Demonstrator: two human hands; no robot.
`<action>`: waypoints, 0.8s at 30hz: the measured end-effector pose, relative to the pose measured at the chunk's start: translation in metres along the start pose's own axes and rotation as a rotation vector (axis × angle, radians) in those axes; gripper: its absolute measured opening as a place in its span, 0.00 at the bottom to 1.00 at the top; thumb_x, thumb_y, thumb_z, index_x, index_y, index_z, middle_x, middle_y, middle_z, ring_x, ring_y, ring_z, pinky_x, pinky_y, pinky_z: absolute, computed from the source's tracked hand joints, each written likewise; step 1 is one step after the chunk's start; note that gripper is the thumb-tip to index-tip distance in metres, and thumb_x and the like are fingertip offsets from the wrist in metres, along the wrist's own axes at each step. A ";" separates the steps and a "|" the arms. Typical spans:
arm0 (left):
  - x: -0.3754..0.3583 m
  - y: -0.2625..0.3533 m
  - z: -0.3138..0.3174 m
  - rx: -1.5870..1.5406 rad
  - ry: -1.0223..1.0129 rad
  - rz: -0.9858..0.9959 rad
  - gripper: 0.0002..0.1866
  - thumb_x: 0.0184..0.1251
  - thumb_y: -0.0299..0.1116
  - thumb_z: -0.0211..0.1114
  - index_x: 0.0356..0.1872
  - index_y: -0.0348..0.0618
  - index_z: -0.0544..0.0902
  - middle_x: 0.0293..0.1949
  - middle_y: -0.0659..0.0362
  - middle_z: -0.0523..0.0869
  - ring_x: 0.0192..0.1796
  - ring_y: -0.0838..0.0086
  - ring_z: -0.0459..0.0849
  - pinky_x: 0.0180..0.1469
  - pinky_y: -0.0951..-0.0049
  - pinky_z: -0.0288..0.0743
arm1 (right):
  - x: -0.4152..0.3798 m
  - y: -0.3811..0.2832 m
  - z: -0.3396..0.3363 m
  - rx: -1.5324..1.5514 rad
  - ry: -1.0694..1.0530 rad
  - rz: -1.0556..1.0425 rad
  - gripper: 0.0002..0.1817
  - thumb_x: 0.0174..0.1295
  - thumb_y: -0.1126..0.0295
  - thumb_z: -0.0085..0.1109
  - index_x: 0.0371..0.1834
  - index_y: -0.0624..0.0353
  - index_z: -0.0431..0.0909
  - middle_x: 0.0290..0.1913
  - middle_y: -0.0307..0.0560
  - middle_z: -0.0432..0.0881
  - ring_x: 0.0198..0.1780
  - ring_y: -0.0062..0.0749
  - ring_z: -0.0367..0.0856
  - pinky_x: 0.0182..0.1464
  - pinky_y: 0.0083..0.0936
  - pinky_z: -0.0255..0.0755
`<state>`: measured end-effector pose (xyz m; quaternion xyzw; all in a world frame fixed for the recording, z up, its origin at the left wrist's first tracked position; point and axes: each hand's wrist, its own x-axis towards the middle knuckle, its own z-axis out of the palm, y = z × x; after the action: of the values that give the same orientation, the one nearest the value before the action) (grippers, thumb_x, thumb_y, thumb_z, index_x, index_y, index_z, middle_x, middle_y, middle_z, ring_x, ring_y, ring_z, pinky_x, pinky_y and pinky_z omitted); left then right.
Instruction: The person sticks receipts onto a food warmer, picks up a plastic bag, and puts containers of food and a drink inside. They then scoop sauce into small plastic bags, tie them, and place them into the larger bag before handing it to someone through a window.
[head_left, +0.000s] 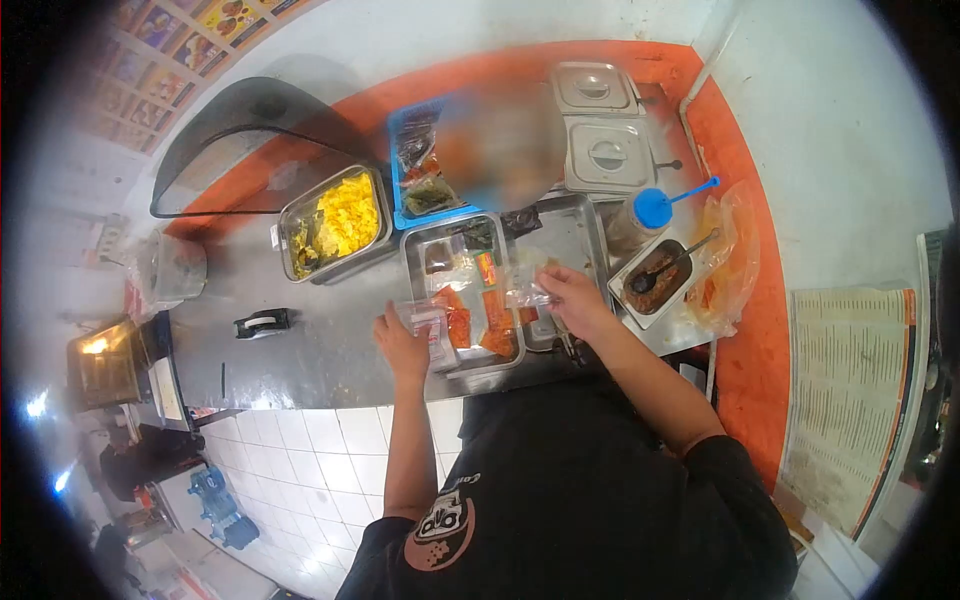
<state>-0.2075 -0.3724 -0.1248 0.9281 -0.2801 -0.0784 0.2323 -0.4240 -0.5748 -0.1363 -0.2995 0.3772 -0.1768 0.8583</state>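
My left hand (402,345) is at the near left corner of a metal tray (412,262), its fingers closed at the edge of a clear plastic packet (428,322). Over the tray's right side, my right hand (572,300) pinches a small clear plastic bag (522,288). Inside the tray lie orange-red packets (496,338), a white packet (441,350) and a small pack of dark sauce (439,258). A second metal tray (592,222) sits to the right, partly behind my right hand.
A metal pan of yellow food (347,215) stands at the left. Behind are a blue tray (402,160) of packets and lidded metal containers (608,152). On the right are a blue-lidded jar (632,222) and a sauce container (655,283) with a spoon. A black-handled object (264,322) lies left.
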 end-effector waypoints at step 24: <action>0.067 0.058 0.056 0.439 -0.255 -0.023 0.18 0.54 0.40 0.67 0.43 0.39 0.84 0.44 0.53 0.86 0.54 0.60 0.76 0.56 0.59 0.65 | -0.101 0.018 -0.032 -0.025 0.296 -0.088 0.09 0.67 0.66 0.61 0.44 0.59 0.79 0.36 0.35 0.81 0.33 0.19 0.73 0.36 0.18 0.66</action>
<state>-0.1952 -0.4741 -0.1476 0.9421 -0.3068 -0.1347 -0.0127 -0.5123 -0.5195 -0.1103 -0.2971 0.4884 -0.2518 0.7809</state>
